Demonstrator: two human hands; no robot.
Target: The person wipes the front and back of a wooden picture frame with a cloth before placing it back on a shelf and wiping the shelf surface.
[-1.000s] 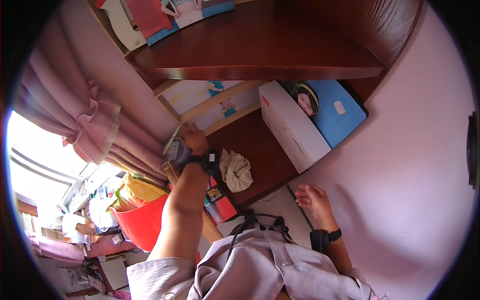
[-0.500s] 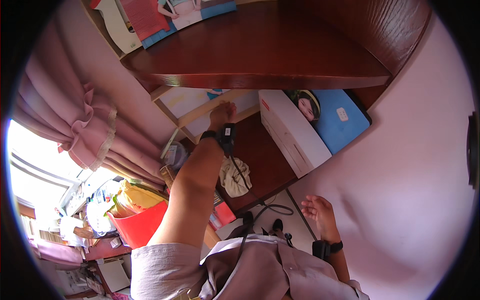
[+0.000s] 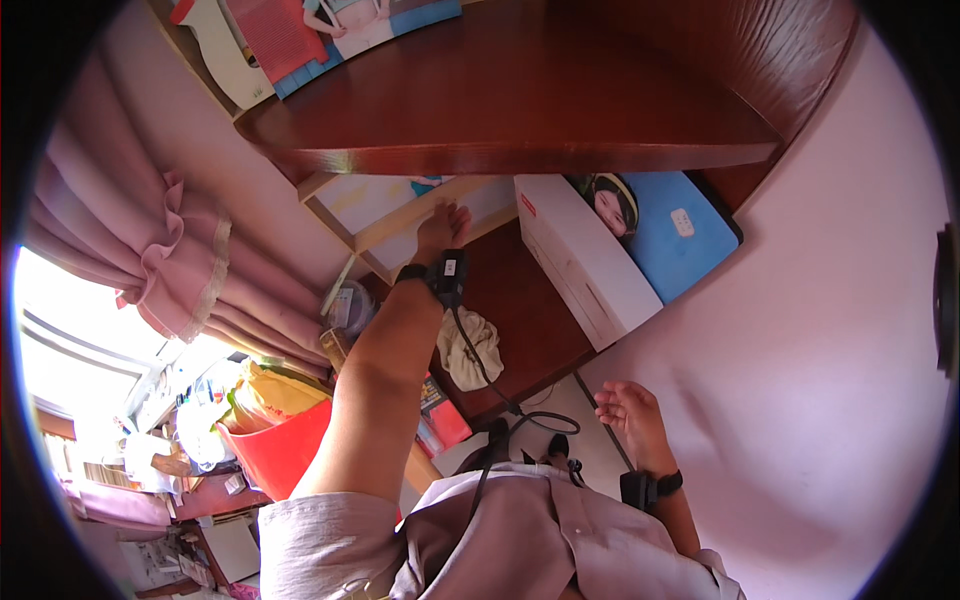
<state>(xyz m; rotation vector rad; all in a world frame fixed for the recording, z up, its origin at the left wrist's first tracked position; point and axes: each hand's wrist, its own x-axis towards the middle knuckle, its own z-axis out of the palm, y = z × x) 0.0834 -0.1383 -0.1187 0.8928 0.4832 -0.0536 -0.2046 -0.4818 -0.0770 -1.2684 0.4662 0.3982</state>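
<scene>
My left hand (image 3: 443,226) reaches out below the overhanging dark red shelf, in front of a light wooden frame (image 3: 400,220). Its fingers are slightly bent and apart, and I see nothing in them; whether they touch the frame I cannot tell. Beneath the wrist, a crumpled cream cloth (image 3: 470,352) lies on the lower dark red board (image 3: 535,320). My right hand (image 3: 634,424) hangs at the right beside the pink wall, open, with fingers loosely curled and holding nothing. Each wrist wears a black strap with a small device; a black cable (image 3: 470,345) runs down from the left one.
The upper shelf (image 3: 520,110) juts out over the left hand. On the lower board stand a white box (image 3: 575,265) and a blue flat item (image 3: 680,235). At the left are a red bin (image 3: 285,445) with yellow stuff, a pink curtain (image 3: 190,260) and a window.
My left hand has shifted slightly, its fingers now a little more spread. The cable's loop hangs differently near the board's edge. My right hand has barely moved, and the view has shifted a little.
</scene>
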